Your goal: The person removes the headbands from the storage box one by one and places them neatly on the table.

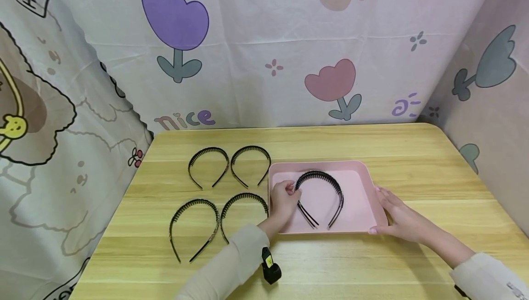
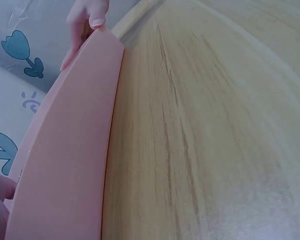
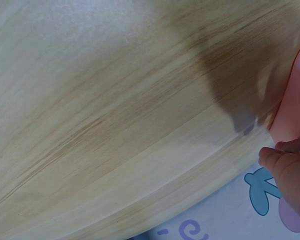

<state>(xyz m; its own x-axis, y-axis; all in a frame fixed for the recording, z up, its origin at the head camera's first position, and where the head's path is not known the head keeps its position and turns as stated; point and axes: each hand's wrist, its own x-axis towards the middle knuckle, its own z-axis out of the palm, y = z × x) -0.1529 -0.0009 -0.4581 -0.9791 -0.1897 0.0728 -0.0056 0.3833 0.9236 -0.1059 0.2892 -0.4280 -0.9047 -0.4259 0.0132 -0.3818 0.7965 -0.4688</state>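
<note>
Beige sleeves (image 1: 225, 265) extend toward a pink tray (image 1: 356, 194) holding black headbands (image 1: 317, 174).

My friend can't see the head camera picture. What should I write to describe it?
A person's left hand pinches overlapping black headbands inside a pink tray, while the right hand rests against the tray's right side. Four more headbands lie on the wooden table left of the tray, in two rows of two. Behind hangs a pale cloth printed with flowers.

Behind and beside a light-grained wooden table (image 1: 413, 153), pale, creased cloth (image 1: 252, 10) printed with a purple tulip (image 1: 175, 22), hearts and "nice" lettering (image 1: 184, 120); soft sheen on the tabletop.
</note>
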